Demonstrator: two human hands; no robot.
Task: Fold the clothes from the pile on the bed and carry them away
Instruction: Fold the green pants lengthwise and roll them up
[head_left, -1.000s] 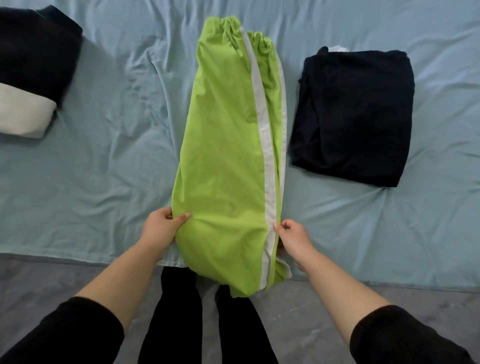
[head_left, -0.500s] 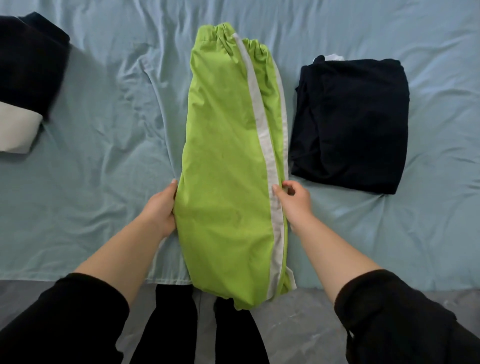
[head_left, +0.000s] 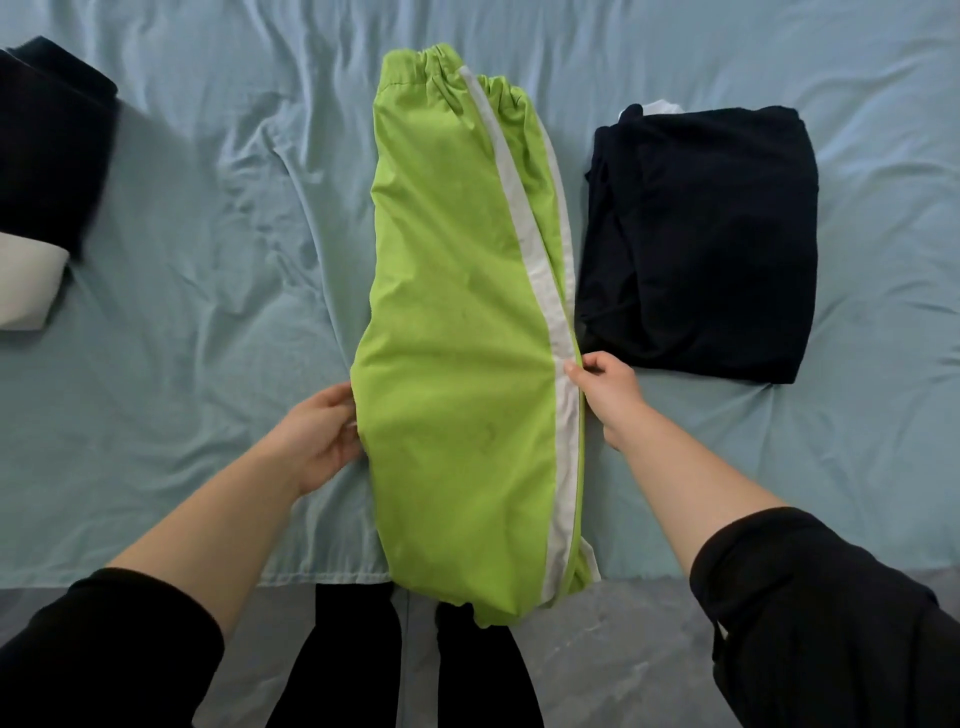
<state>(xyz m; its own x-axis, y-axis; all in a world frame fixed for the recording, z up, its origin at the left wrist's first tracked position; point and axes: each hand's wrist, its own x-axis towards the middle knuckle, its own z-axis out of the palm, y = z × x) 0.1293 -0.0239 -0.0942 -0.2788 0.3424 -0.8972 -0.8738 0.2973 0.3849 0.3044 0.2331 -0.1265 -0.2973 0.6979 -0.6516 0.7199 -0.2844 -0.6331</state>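
Observation:
Lime-green trousers (head_left: 457, 322) with a white side stripe lie folded lengthwise on the light-blue bed sheet (head_left: 208, 260), waistband far from me, leg ends hanging over the near edge. My left hand (head_left: 322, 436) grips the left edge at mid-length, fingers tucked under the fabric. My right hand (head_left: 605, 387) pinches the right edge at the white stripe, opposite the left hand.
A folded dark navy garment (head_left: 701, 234) lies just right of the trousers, almost touching them. At the far left sits a black garment (head_left: 47, 145) on something white (head_left: 26, 291). The grey floor (head_left: 623, 665) and my black-clad legs show below the bed edge.
Both hands slid along the trousers' edges away from the leg ends toward mid-length. The trousers lie a little farther onto the bed.

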